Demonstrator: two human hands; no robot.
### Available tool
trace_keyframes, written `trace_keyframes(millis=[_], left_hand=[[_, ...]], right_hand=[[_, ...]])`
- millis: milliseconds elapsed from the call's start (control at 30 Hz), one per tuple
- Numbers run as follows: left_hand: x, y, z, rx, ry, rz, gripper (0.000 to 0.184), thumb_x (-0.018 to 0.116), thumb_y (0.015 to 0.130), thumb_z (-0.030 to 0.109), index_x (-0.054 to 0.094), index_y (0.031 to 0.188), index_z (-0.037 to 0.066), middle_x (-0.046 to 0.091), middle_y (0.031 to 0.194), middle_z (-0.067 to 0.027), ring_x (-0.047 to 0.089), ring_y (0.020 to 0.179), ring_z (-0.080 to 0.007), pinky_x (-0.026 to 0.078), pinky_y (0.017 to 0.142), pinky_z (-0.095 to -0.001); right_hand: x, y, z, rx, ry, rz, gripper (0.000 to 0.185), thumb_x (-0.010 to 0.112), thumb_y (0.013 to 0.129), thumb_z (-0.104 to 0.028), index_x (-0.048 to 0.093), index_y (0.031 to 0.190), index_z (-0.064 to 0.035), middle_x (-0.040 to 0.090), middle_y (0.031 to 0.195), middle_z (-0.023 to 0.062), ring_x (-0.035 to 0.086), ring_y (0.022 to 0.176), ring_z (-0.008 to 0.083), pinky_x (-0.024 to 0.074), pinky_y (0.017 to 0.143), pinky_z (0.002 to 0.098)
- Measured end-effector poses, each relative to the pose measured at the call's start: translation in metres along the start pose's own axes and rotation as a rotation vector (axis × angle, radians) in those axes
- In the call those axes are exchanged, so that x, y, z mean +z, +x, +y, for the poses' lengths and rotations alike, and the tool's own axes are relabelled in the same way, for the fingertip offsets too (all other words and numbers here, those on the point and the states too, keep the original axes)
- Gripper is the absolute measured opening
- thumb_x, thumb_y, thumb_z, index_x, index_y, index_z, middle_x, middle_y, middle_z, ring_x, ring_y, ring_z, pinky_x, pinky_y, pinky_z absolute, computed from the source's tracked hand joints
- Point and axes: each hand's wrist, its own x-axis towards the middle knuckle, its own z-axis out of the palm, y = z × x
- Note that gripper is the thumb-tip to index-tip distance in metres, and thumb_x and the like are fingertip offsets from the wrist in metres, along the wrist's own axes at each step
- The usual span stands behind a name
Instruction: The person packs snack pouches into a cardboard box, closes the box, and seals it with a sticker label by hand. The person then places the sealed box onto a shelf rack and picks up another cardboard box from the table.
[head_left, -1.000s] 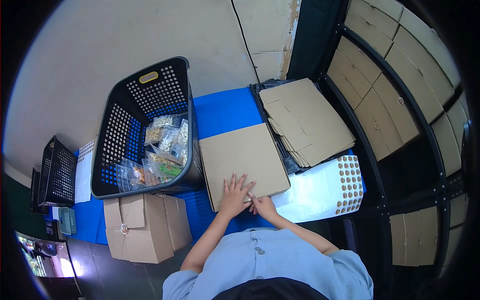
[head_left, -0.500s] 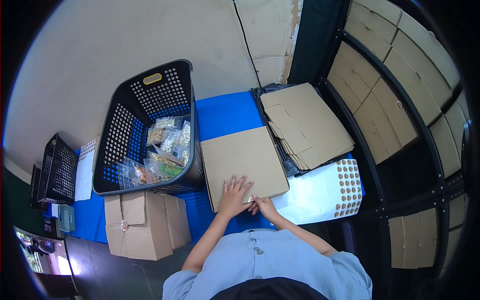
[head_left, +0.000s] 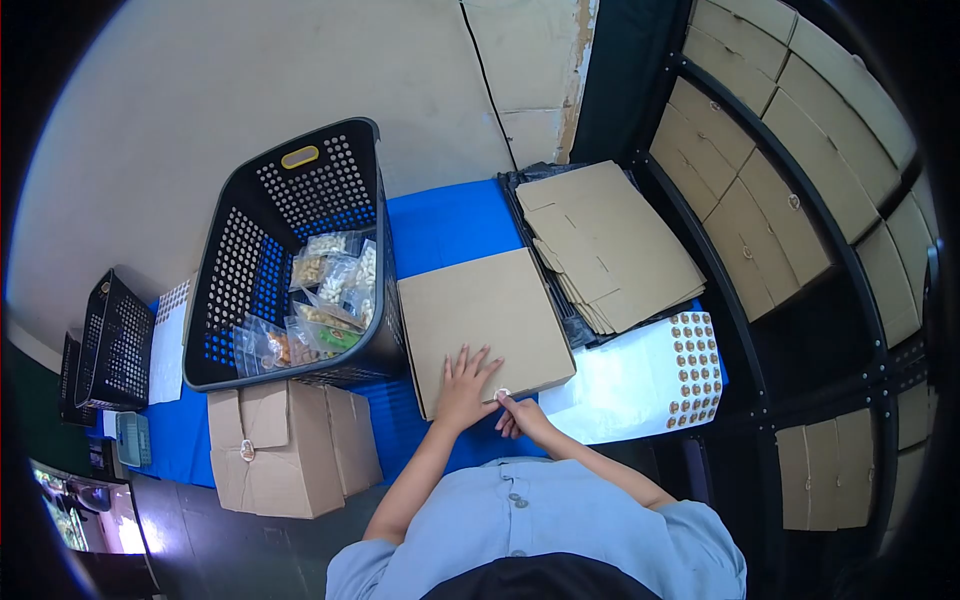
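A closed brown cardboard box lies on the blue tablecloth in front of me. My left hand rests on its lid near the front edge, fingers spread. A small round sticker sits at the box's front edge, between my two hands. My right hand touches it with thumb and index finger, the other fingers curled. Right of the box, a sheet of round stickers lies partly under a stack of flat cardboard.
A black perforated basket holding several clear packets stands to the left. A stickered carton is below it. Smaller black baskets stand farther left. Shelves with brown boxes fill the right side.
My right hand has shifted slightly at the front edge, and the sticker there shows more clearly. My left hand stays spread on the lid.
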Motion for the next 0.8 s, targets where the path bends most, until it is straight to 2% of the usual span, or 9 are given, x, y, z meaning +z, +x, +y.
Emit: trace_keyframes(millis=[133, 233, 367, 500, 567, 633, 667, 733, 800], left_hand=[[0.002, -0.001, 0.001, 0.007, -0.031, 0.040, 0.073, 0.072, 0.070, 0.041, 0.044, 0.137, 0.027, 0.032, 0.148, -0.0059, 0.019, 0.140, -0.0355, 0.012, 0.111, -0.0606], [0.000, -0.003, 0.002, 0.007, -0.044, 0.063, 0.073, 0.072, 0.070, 0.043, 0.045, 0.136, 0.027, 0.032, 0.148, -0.0059, 0.018, 0.141, -0.0354, 0.011, 0.111, -0.0604], [0.002, -0.004, -0.002, 0.032, -0.095, 0.039, 0.074, 0.075, 0.069, 0.042, 0.046, 0.136, 0.027, 0.029, 0.149, -0.0066, 0.015, 0.141, -0.0373, 0.009, 0.112, -0.0590], [0.005, -0.004, -0.013, 0.082, -0.121, -0.027, 0.075, 0.077, 0.068, 0.040, 0.047, 0.136, 0.027, 0.026, 0.151, -0.0076, 0.012, 0.142, -0.0379, 0.008, 0.114, -0.0565], [-0.004, -0.006, -0.011, 0.084, -0.164, -0.047, 0.074, 0.077, 0.069, 0.037, 0.047, 0.136, 0.027, 0.024, 0.152, -0.0103, 0.011, 0.142, -0.0388, 0.008, 0.114, -0.0554], [-0.012, -0.010, -0.009, 0.086, -0.208, -0.066, 0.072, 0.076, 0.070, 0.035, 0.047, 0.136, 0.026, 0.021, 0.152, -0.0129, 0.010, 0.142, -0.0397, 0.009, 0.114, -0.0543], [-0.013, -0.014, -0.009, 0.034, -0.278, -0.022, 0.071, 0.076, 0.071, 0.031, 0.047, 0.136, 0.024, 0.020, 0.151, -0.0165, 0.010, 0.141, -0.0409, 0.009, 0.114, -0.0535], [-0.007, -0.024, -0.015, -0.013, -0.349, 0.023, 0.071, 0.075, 0.073, 0.027, 0.046, 0.137, 0.023, 0.019, 0.151, -0.0202, 0.010, 0.141, -0.0420, 0.009, 0.114, -0.0528], [0.004, -0.043, -0.028, -0.295, -0.011, 0.352, 0.069, 0.073, 0.077, 0.025, 0.043, 0.138, 0.016, 0.020, 0.148, -0.0250, 0.013, 0.139, -0.0450, 0.013, 0.113, -0.0521]], right_hand=[[-0.004, -0.009, -0.003, 0.072, 0.010, -0.031, 0.073, 0.036, 0.093, -0.060, 0.064, 0.070, 0.0030, 0.062, 0.057, 0.0115, 0.051, 0.038, 0.0144, 0.0387, 0.036, 0.0262], [-0.015, -0.009, 0.000, 0.152, 0.092, -0.124, 0.074, 0.036, 0.091, -0.063, 0.064, 0.071, 0.0026, 0.063, 0.061, 0.0119, 0.049, 0.038, 0.0117, 0.0390, 0.038, 0.0241], [-0.030, -0.011, 0.002, 0.157, 0.179, -0.113, 0.072, 0.037, 0.092, -0.061, 0.064, 0.075, 0.0035, 0.064, 0.062, 0.0125, 0.050, 0.039, 0.0111, 0.0409, 0.039, 0.0235], [-0.064, -0.012, 0.010, 0.093, 0.117, -0.004, 0.060, 0.042, 0.092, -0.051, 0.066, 0.081, 0.0030, 0.066, 0.067, 0.0135, 0.050, 0.041, 0.0111, 0.0462, 0.044, 0.0260], [-0.078, -0.013, 0.021, -0.040, 0.155, 0.186, 0.050, 0.046, 0.091, -0.043, 0.065, 0.078, 0.0013, 0.063, 0.064, 0.0119, 0.051, 0.043, 0.0121, 0.0461, 0.045, 0.0265], [-0.090, -0.011, 0.032, -0.161, 0.187, 0.483, 0.041, 0.050, 0.089, -0.036, 0.062, 0.073, 0.0000, 0.057, 0.059, 0.0081, 0.051, 0.043, 0.0133, 0.0449, 0.044, 0.0268], [-0.100, -0.010, 0.037, -0.192, 0.122, 0.570, 0.037, 0.053, 0.088, -0.033, 0.059, 0.070, -0.0006, 0.051, 0.055, 0.0048, 0.049, 0.043, 0.0136, 0.0443, 0.044, 0.0276], [-0.119, -0.010, 0.039, -0.146, -0.071, 0.633, 0.037, 0.055, 0.088, -0.032, 0.059, 0.072, 0.0005, 0.052, 0.057, 0.0046, 0.047, 0.043, 0.0130, 0.0441, 0.045, 0.0279], [-0.127, -0.010, 0.042, -0.127, -0.089, 0.648, 0.038, 0.055, 0.088, -0.033, 0.059, 0.072, 0.0011, 0.053, 0.058, 0.0049, 0.047, 0.043, 0.0130, 0.0439, 0.045, 0.0273]])
